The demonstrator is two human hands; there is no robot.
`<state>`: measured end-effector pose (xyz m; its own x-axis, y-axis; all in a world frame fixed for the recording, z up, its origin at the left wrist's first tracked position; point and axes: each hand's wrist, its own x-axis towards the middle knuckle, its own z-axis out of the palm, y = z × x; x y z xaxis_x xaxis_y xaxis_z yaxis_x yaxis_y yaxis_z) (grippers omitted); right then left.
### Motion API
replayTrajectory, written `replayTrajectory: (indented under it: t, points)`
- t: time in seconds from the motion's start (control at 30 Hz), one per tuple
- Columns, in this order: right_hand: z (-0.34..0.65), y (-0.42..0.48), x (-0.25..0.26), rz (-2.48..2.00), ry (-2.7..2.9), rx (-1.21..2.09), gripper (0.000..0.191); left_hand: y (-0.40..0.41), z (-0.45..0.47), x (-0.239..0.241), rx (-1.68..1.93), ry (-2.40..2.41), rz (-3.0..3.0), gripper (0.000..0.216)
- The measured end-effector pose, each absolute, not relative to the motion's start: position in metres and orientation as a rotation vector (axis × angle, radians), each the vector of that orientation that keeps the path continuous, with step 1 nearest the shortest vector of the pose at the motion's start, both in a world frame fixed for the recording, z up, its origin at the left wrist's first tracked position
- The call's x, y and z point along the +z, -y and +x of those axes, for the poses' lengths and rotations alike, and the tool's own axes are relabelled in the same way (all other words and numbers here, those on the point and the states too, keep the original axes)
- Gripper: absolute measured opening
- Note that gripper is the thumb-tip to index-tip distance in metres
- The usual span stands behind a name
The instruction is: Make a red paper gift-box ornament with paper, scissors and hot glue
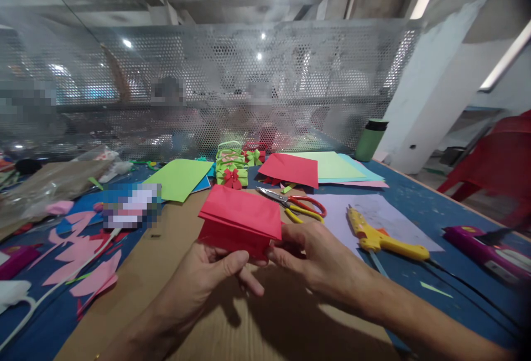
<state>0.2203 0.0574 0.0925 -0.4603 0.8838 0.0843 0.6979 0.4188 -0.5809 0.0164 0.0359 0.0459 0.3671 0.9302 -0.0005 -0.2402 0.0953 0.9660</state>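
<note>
Paper (241, 212), red, folded, held between both hands (317, 253), above brown board (143, 264)

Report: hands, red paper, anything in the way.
Left hand, right hand holding folded red paper. Raised above brown board. Scissors close beyond, glue gun rightward.

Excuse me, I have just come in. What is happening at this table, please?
A person's left hand holds folded red paper at its near edge, and the right hand grips its right end, above a brown sheet. Just beyond lie scissors; to the right, a yellow glue gun lies over lilac paper. Green crafts with bows sit farther back.
</note>
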Motion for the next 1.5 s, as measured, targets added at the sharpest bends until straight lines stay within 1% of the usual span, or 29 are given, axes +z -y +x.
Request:
replayTrajectory:
  t: [0.13,0.3,0.47,0.63,0.87,1.1,1.2,1.4,1.5]
  points:
    - [0.22,-0.056,0.092,-1.364,2.289,0.657,0.018,-0.037,0.015,0.044,0.977,-0.76,1.136,0.041]
    - [0.217,-0.053,0.096,-1.329,2.285,0.68,0.017,-0.037,0.015,0.043,0.987,-0.753,1.102,0.037]
    - [0.214,-0.055,0.098,-1.34,2.255,0.708,0.013,-0.038,0.015,0.044,0.966,-0.739,1.076,0.038]
    - [0.212,-0.06,0.092,-1.33,2.191,0.791,0.015,-0.036,0.015,0.046,0.939,-0.771,1.058,0.04]
    - [0.209,-0.061,0.089,-1.398,2.126,0.812,0.02,-0.034,0.014,0.049,0.924,-0.77,1.06,0.04]
    - [0.209,-0.062,0.091,-1.261,2.144,0.849,0.016,-0.033,0.014,0.05,0.908,-0.787,1.067,0.042]
    - [0.21,-0.064,0.088,-1.25,2.128,0.904,0.016,-0.034,0.014,0.049,0.89,-0.77,1.042,0.04]
    - [0.21,-0.065,0.084,-1.156,2.023,1.131,0.019,-0.034,0.014,0.048,0.904,-0.764,1.019,0.036]
    - [0.21,-0.065,0.084,-1.16,2.006,1.163,0.018,-0.033,0.015,0.049,0.931,-0.755,1.013,0.035]
